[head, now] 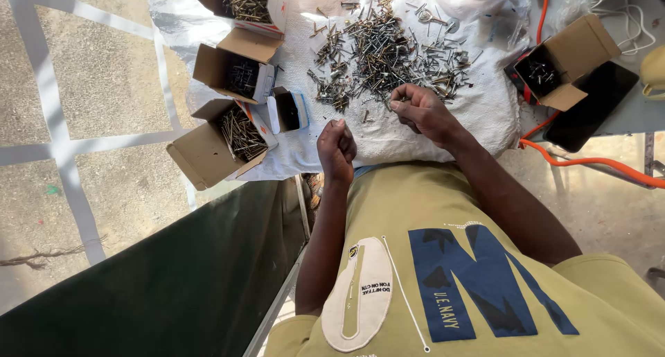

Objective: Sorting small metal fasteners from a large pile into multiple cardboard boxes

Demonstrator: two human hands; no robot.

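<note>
We pinch small metal screws (398, 106) in our right hand (419, 111) at the grey heap's (384, 52) edge; our fisted left hand (336, 149) hovers near open brown cardboard boxes (235, 132) holding sorted fasteners.

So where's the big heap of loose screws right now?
The heap of loose screws lies on the white cloth at top centre, just beyond the right hand.

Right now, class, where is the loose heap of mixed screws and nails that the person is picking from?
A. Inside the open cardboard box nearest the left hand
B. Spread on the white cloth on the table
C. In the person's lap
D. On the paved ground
B: the loose heap of screws and nails lies spread on the white cloth, with the right hand at its near edge.
</note>
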